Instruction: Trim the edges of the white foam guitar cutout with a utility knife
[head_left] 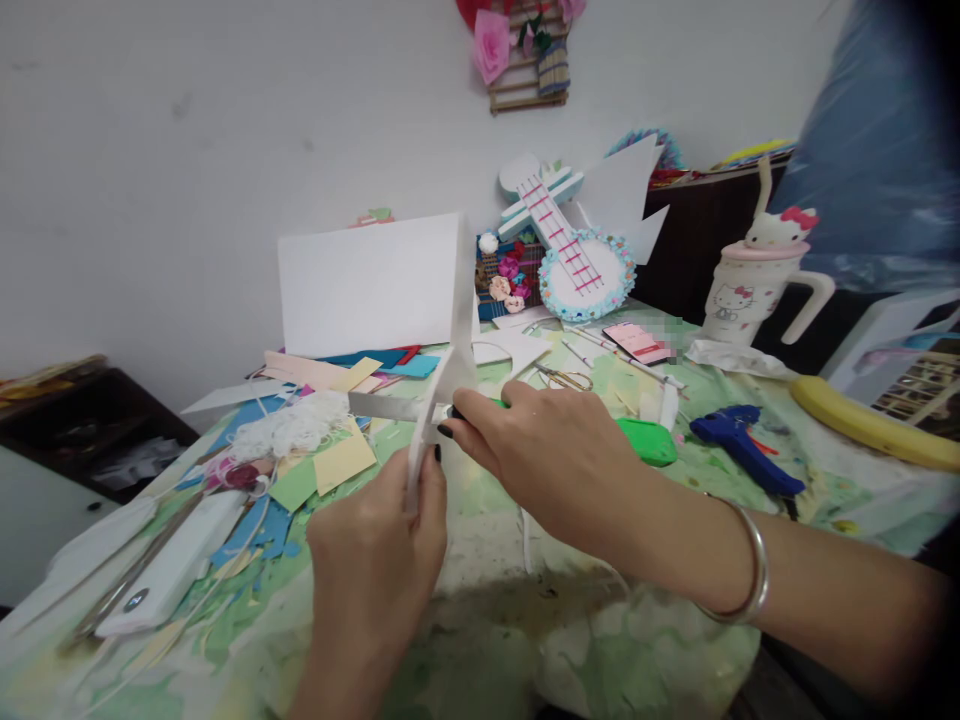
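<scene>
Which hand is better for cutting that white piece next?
Probably the right hand: its grip holds the knife with a long, flat silver metal blade, which lies across the thin, curved white piece. The left hand is busy holding that piece.

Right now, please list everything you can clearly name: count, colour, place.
utility knife: 1, silver-bladed, right hand
board piece: 1, white, left hand
banjo-shaped craft: 1, white, blue, back
blank board: 1, white, back left
tumbler: 1, white, pink, back right
glue gun: 1, blue, right
banana: 1, yellow, far right
paper scraps: many, mixed, left
wall hanging: 1, brown, pink, top
bracelet: 1, silver, right wrist
left hand: 1, black nail, centre
right hand: 1, black nail, centre
</scene>
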